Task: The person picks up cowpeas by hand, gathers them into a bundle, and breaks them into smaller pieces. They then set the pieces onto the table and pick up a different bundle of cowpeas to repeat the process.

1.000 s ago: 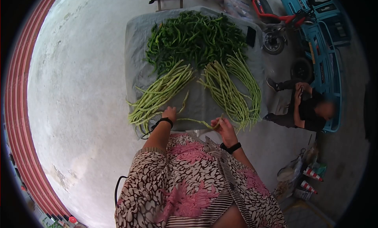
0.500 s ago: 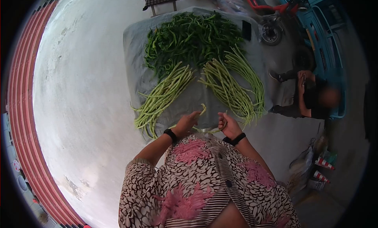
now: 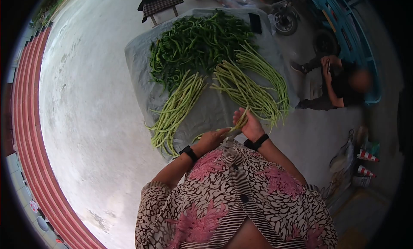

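Note:
My left hand (image 3: 211,141), closed, grips a few long beans (image 3: 237,126) low in front of my shirt. A thin bean end sticks out to its left. My right hand (image 3: 253,127) has the other end of these beans across its palm, its fingers curled round them. Ahead and to the left lies a bundle of long beans (image 3: 178,111). Two more bundles, one of paler beans (image 3: 247,89) and one of greener beans (image 3: 269,72), lie beyond my right hand. A heap of green chili peppers (image 3: 198,42) covers the far part of the grey plastic sheet (image 3: 137,59).
A black phone (image 3: 255,23) lies at the sheet's far right corner. A chair (image 3: 159,3) stands behind. To the right, a person in dark clothes (image 3: 331,83) sits by a blue vehicle (image 3: 359,42). Striped cones (image 3: 368,156) are at lower right, red steps (image 3: 32,133) at far left.
My hands have come closer together. The right hand has turned its palm up with the beans across it, and the left hand has lowered. The view has shifted slightly.

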Tool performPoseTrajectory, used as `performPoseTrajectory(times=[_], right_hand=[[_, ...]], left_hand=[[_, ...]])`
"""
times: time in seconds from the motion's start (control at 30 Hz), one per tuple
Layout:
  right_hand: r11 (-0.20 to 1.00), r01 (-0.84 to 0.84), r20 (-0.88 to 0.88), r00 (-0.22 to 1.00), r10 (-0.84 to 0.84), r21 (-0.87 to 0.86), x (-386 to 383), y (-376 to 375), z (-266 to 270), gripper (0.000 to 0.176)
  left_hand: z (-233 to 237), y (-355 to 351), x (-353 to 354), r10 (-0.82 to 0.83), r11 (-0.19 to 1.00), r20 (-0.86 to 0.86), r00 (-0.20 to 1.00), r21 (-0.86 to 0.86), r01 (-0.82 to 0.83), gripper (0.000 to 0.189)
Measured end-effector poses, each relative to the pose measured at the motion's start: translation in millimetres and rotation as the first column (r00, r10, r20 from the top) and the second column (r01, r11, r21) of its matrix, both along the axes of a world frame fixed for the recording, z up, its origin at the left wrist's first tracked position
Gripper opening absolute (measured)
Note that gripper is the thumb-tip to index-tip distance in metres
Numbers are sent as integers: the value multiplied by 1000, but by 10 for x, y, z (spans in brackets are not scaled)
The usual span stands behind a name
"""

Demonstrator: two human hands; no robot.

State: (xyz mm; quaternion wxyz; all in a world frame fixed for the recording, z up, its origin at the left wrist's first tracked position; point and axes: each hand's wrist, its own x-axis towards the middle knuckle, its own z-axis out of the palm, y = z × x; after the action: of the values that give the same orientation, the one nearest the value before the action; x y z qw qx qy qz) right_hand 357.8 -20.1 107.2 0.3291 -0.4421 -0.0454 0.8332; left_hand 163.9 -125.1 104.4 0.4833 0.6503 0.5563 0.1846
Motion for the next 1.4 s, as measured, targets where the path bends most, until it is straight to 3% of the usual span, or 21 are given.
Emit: performPoseTrajectory(times=[0.1,0.3,0.4,0.47,0.57,0.67,0.77,0.9,1.0,1.1,1.2,1.27,1.33,1.4], right_hand=[[990,-74,0,997,74,119,17,-39,-57,31],[990,18,102,994,-32,140,81,-31,43,29],[987,74,120,988,-92,142,168,-32,51,27],[983,99,124,985,-119,154,211,-45,21,25],[992,50,134,989,-65,113,223,-85,-7,24],[994,-12,166,986,-6,107,121,-163,63,20],[993,-66,192,980,46,98,56,-201,142,22],[989,-93,198,978,70,111,76,-240,127,21],[990,-97,185,980,77,104,105,-266,119,21],[992,-78,201,978,57,96,136,-277,98,22],[996,-45,215,976,29,73,146,-270,78,14],[997,-40,215,976,25,69,138,-261,77,9],[994,-96,179,980,85,54,171,-269,15,15],[987,-160,127,980,154,34,132,-216,-31,21]], left_hand=[[-97,-28,-18,22,997,100,995,73,-30,33],[-426,-191,-228,-76,997,-165,983,-24,74,20],[-1302,-516,-539,-52,992,-194,980,-121,28,26],[-835,-430,-824,-231,932,-414,880,-353,79,29],[-1335,-454,-1161,-225,965,-538,812,-236,111,38],[-1244,-79,-1211,159,985,-488,858,19,-171,42],[-981,298,-1150,262,961,-482,836,48,-273,45],[-1164,609,-1142,279,887,-484,829,-201,-416,50],[-1403,594,-1137,345,887,-491,800,-108,-449,49],[-1425,498,-1132,503,864,-370,781,197,-463,41],[-1085,429,-1105,547,835,-390,741,183,-519,27],[-1059,359,-1047,660,751,-325,677,297,-590,19],[-919,351,-961,636,772,-301,711,222,-596,18],[-643,325,-804,577,810,-201,791,263,-524,18]])
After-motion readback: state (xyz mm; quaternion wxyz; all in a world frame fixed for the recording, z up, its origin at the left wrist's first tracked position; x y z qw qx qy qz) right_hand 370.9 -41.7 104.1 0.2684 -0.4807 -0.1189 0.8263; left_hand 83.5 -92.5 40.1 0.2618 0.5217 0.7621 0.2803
